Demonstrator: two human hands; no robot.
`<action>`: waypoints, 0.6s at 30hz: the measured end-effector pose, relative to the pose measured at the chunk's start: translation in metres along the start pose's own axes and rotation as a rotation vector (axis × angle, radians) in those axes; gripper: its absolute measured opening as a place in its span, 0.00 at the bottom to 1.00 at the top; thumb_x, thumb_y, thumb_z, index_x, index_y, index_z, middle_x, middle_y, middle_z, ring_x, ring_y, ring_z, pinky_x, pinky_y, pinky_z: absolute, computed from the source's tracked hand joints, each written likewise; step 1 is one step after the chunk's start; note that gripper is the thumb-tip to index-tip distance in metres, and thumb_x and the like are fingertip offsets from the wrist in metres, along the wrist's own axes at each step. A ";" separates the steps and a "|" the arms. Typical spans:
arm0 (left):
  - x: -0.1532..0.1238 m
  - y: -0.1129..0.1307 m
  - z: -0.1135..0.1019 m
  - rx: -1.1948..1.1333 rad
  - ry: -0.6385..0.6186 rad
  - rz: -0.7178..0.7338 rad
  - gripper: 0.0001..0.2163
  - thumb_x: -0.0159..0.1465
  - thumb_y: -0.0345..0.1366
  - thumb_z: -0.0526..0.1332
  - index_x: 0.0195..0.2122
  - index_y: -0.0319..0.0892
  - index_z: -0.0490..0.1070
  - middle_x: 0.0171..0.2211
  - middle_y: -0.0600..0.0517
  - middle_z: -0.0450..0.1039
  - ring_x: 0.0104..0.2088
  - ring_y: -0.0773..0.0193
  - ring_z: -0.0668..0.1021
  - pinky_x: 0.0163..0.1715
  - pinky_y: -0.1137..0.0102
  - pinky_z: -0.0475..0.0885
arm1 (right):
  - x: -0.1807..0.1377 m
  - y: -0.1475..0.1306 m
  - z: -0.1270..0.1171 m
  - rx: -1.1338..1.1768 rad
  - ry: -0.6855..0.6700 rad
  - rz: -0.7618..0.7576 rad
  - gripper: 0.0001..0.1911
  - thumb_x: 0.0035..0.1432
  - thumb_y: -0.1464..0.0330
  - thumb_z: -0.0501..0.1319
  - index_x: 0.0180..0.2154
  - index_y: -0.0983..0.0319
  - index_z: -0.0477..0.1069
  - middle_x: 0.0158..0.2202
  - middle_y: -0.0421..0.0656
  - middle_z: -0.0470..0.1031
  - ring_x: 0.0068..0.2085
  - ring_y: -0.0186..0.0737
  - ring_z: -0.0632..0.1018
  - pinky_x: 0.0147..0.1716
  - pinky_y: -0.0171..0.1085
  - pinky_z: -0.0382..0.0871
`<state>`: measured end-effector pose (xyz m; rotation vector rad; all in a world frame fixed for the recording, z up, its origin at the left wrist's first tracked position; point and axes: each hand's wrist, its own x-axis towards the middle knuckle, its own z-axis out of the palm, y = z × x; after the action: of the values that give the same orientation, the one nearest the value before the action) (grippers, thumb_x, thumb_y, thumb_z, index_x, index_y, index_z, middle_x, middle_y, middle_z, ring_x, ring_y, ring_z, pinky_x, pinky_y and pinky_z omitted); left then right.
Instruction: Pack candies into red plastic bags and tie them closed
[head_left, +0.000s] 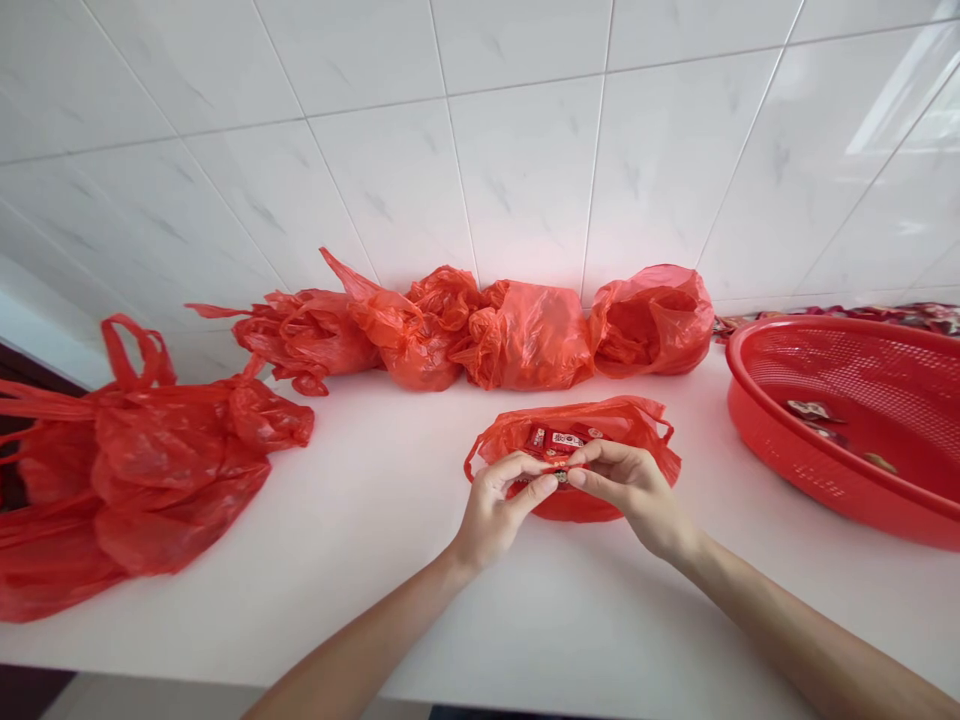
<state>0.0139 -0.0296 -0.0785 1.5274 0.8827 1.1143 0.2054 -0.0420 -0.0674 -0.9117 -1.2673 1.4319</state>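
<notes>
A small red plastic bag (600, 420) lies open on the white counter (390, 540), with red-wrapped sweets (556, 440) showing inside. My left hand (499, 505) and my right hand (626, 485) meet at the bag's near rim. The fingertips of both hands pinch the thin red plastic between them, right over the opening. Both forearms reach in from the bottom of the view.
Several filled, tied red bags (480, 325) line the tiled wall (525, 150). A loose pile of empty red bags (127, 460) lies at the left counter edge. A red mesh basket (840, 470) with a few sweets stands at the right.
</notes>
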 end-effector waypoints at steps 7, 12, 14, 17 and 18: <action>0.001 0.010 0.003 -0.227 -0.052 -0.138 0.11 0.59 0.44 0.71 0.34 0.42 0.81 0.35 0.50 0.83 0.40 0.55 0.83 0.47 0.61 0.78 | -0.001 0.006 -0.001 0.098 -0.027 0.021 0.10 0.57 0.59 0.70 0.33 0.59 0.77 0.34 0.40 0.80 0.38 0.38 0.79 0.45 0.41 0.73; 0.000 0.016 0.003 -0.237 -0.073 -0.152 0.13 0.59 0.46 0.71 0.33 0.40 0.81 0.35 0.47 0.83 0.39 0.53 0.84 0.48 0.59 0.78 | -0.003 0.001 0.002 0.135 -0.034 0.024 0.12 0.58 0.58 0.69 0.31 0.60 0.76 0.31 0.40 0.79 0.35 0.38 0.79 0.42 0.42 0.74; 0.000 0.016 0.003 -0.254 -0.078 -0.162 0.13 0.59 0.46 0.71 0.32 0.40 0.80 0.34 0.47 0.83 0.37 0.54 0.84 0.47 0.59 0.78 | -0.003 0.000 0.003 0.161 -0.039 0.030 0.12 0.58 0.59 0.70 0.30 0.60 0.76 0.30 0.40 0.78 0.34 0.37 0.78 0.42 0.41 0.74; -0.001 0.014 0.002 -0.252 -0.076 -0.178 0.14 0.59 0.47 0.71 0.31 0.40 0.80 0.32 0.48 0.82 0.35 0.57 0.83 0.44 0.62 0.77 | -0.003 -0.001 0.004 0.217 -0.049 0.046 0.12 0.58 0.60 0.70 0.30 0.61 0.76 0.29 0.39 0.77 0.32 0.35 0.77 0.39 0.39 0.74; -0.001 0.013 0.002 -0.242 -0.064 -0.181 0.15 0.58 0.48 0.71 0.31 0.39 0.80 0.31 0.48 0.82 0.34 0.58 0.82 0.42 0.63 0.77 | -0.003 -0.001 0.004 0.235 -0.050 0.050 0.12 0.58 0.60 0.70 0.29 0.61 0.75 0.29 0.39 0.77 0.31 0.34 0.76 0.38 0.38 0.74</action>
<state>0.0157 -0.0339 -0.0656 1.2522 0.7944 0.9958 0.2025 -0.0461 -0.0659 -0.7570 -1.0917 1.6128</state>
